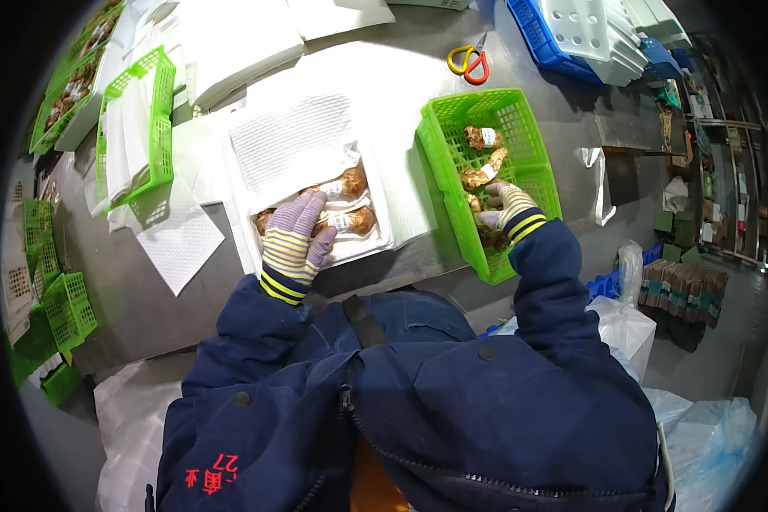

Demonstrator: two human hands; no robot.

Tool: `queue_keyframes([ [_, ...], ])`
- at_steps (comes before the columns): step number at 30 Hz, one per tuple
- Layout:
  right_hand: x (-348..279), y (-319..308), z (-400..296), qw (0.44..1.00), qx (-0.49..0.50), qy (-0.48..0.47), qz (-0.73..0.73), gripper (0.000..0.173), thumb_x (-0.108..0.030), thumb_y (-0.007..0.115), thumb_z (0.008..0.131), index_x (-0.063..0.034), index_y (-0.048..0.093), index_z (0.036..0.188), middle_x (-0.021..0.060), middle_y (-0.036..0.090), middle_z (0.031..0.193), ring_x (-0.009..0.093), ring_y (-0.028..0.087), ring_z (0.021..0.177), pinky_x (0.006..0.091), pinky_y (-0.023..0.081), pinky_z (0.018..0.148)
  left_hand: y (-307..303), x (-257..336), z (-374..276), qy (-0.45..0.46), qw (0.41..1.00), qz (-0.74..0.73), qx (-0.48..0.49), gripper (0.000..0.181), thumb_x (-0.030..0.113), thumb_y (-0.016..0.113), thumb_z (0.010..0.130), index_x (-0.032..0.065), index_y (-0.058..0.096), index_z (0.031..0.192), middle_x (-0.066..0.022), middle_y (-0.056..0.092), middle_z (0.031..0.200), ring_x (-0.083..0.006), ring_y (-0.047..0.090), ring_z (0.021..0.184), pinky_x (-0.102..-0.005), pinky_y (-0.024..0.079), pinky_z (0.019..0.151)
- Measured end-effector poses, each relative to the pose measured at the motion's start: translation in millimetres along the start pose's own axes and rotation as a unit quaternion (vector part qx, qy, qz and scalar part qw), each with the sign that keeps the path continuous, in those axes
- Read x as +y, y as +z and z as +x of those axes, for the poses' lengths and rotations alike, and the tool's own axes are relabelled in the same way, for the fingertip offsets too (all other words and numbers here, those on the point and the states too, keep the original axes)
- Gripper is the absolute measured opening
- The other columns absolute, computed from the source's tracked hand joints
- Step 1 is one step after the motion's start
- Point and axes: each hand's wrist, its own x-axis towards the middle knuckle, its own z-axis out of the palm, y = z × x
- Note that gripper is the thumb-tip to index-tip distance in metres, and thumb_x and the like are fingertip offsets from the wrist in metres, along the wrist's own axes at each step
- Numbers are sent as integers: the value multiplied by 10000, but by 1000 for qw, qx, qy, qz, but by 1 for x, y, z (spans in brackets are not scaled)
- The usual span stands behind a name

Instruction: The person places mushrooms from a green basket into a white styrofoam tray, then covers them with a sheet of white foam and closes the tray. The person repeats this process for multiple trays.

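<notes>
My left hand (294, 233), in a striped knit glove, rests over a white foam box (384, 230). In the box lie several brown mushrooms (361, 221) with white paper bands, on white lining; a quilted white paper sheet (294, 141) covers its far part. The palm hides some of the mushrooms, and whether it grips one I cannot tell. My right hand (509, 205), gloved alike, reaches into a green plastic basket (537, 141), its fingers bent at mushrooms near the left wall. Beyond the fingers lie a banded mushroom (483, 137) and a curved one (486, 170).
Scissors (470, 64) with yellow and red handles lie beyond the basket. White paper sheets (243, 45) are stacked at the back, near an upright green basket (166, 121) at left. A blue crate (550, 48) with foam trays stands back right; a white strap (598, 185) lies right.
</notes>
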Motion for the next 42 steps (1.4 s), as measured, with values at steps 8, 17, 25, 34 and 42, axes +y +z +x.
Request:
queue_keyframes([
  [8,-42,24,-6,966,88,143,-196,653,-334,743,743,-137,457,1295,163,566,1208,313,530,1137,393,399,975,2,-2,-11,-37,999,-18,-26,424,193,625,850,42,536,1236,-174,552,1200,-317,518,1101,-393,413,933],
  [17,-30,-24,-35,930,205,-140,270,460,-111,705,773,12,503,1168,137,625,1030,184,610,908,311,496,812,15,13,-5,-77,979,-178,-56,523,206,671,837,34,473,1290,-142,502,1242,-243,532,1060,-335,440,895],
  [25,-144,50,-22,745,18,-293,600,574,14,701,765,-1,423,1267,172,579,1125,234,576,1037,360,514,882,27,41,34,-348,716,-598,-96,900,256,775,748,-36,230,1402,-205,401,1344,-216,514,1102,-305,457,897],
  [34,-214,92,-2,858,-16,-328,395,460,-81,704,779,21,523,1190,141,615,1044,189,608,934,296,501,860,-23,-35,9,-349,767,-534,74,688,67,751,752,18,387,1333,-131,518,1199,-162,551,1017,-274,483,872],
  [42,-255,111,35,934,54,-351,-39,386,-139,696,779,-90,601,1151,120,647,1048,258,608,973,342,465,879,-38,-95,-2,-211,964,157,-47,632,435,696,731,185,509,1280,-127,493,1303,-316,360,1282,-506,219,1054],
])
